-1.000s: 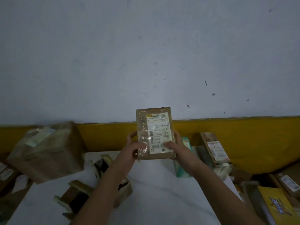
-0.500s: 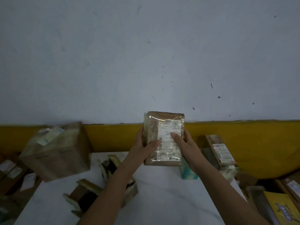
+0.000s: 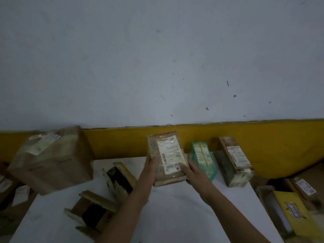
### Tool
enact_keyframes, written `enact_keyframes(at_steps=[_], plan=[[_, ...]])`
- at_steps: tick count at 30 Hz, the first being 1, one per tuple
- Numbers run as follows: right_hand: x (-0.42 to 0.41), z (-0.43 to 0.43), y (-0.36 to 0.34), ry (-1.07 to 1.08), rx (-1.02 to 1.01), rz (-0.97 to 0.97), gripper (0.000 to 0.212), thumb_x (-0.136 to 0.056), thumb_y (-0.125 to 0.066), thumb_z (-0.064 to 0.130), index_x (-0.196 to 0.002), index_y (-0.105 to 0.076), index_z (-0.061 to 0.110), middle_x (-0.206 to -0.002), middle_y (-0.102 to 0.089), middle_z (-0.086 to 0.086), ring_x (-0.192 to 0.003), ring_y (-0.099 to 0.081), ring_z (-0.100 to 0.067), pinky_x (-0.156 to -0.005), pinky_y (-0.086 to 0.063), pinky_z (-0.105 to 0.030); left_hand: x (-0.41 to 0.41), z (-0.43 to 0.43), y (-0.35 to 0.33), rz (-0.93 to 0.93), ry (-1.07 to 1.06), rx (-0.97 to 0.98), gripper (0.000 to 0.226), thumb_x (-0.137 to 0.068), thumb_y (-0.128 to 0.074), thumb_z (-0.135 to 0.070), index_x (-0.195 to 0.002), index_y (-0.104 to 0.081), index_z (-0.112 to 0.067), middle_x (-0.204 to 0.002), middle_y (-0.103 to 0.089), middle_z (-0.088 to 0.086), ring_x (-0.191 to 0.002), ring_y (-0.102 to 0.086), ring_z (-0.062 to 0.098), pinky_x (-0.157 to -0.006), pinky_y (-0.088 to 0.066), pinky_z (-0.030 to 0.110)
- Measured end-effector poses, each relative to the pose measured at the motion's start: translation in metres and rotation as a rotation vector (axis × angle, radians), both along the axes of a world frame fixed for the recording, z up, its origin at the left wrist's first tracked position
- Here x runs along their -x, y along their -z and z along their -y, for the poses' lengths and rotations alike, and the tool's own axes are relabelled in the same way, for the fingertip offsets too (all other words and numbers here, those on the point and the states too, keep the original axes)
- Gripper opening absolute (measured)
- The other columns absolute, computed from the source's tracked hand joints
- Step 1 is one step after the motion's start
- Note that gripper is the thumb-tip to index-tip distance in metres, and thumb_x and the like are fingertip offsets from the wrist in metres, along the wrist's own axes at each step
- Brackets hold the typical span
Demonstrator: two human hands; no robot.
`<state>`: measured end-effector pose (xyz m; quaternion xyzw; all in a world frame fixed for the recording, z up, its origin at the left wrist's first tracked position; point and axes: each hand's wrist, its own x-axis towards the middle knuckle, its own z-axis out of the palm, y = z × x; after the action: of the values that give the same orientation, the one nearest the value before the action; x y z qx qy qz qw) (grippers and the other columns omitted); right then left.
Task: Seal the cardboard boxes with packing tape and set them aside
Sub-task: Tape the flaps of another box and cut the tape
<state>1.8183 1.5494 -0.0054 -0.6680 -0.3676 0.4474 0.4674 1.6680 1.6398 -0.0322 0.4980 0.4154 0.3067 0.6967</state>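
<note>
While our left grip (image 3: 149, 170) and right grip (image 3: 194, 172) clasp the taped cardboard parcel (image 3: 168, 158) by its sides near the bench (image 3: 175, 207) far edge, a careless set-down could shove the neighbouring teal package (image 3: 203, 158) off.

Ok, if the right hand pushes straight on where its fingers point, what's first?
The labelled box, which the right hand grips; past it, probably the yellow wall band, depth unclear.

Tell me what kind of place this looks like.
Probably a parcel packing or shipping spot: a small box bearing a shipping label at a white table, a large taped box on the left, and more labelled parcels along the bare wall.
</note>
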Motion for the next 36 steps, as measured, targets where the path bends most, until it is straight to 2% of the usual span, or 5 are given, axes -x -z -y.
enact_keyframes(at_steps=[3,8,15,30,36], plan=[[0.002,0.000,0.025,0.084,0.016,0.065,0.018,-0.104,-0.042,0.029,-0.119,-0.050,0.034,-0.101,-0.060,0.021,-0.092,-0.056,0.006,-0.066,-0.042,-0.001,-0.008,-0.009,0.034,-0.227,0.040,0.043,0.069,-0.079,-0.041,-0.084,-0.139,-0.038,-0.050,-0.133,-0.060,-0.007,-0.109,-0.065,0.016,-0.093,-0.055,0.042],[-0.016,-0.017,0.072,0.182,0.108,0.137,0.012,-0.105,-0.037,0.026,-0.115,-0.045,0.027,-0.108,-0.057,0.000,-0.089,-0.054,-0.009,-0.063,-0.041,-0.001,-0.032,-0.032,0.078,-0.503,0.125,0.183,0.085,-0.070,-0.063,-0.069,-0.143,-0.024,-0.054,-0.140,-0.042,-0.001,-0.110,-0.056,0.018,-0.076,-0.058,0.033],[-0.074,-0.068,0.131,0.142,0.181,0.146,0.021,-0.107,-0.031,0.023,-0.123,-0.043,0.025,-0.121,-0.052,0.000,-0.111,-0.047,-0.011,-0.089,-0.032,-0.011,-0.092,-0.072,0.133,-0.538,0.149,0.106,0.062,-0.090,-0.065,-0.036,-0.142,-0.040,-0.013,-0.130,-0.059,0.002,-0.109,-0.061,0.019,-0.089,-0.053,0.034],[-0.113,-0.140,0.238,-0.099,0.488,0.305,0.056,-0.106,-0.034,0.030,-0.156,-0.015,0.014,-0.149,-0.044,-0.010,-0.132,-0.046,-0.030,-0.105,-0.036,-0.031,-0.121,-0.111,0.213,-0.609,0.153,-0.021,0.048,-0.098,-0.056,-0.027,-0.143,-0.042,-0.018,-0.143,-0.049,0.001,-0.131,-0.047,0.020,-0.107,-0.039,0.028],[-0.093,-0.140,0.208,0.156,0.476,0.636,0.035,-0.102,-0.042,0.028,-0.129,-0.050,0.008,-0.124,-0.060,-0.014,-0.114,-0.058,-0.028,-0.097,-0.049,-0.036,-0.102,-0.110,0.162,-0.765,0.031,-0.217,0.052,-0.098,-0.055,-0.023,-0.145,-0.038,-0.008,-0.147,-0.041,0.005,-0.134,-0.042,0.023,-0.105,-0.035,0.024]])
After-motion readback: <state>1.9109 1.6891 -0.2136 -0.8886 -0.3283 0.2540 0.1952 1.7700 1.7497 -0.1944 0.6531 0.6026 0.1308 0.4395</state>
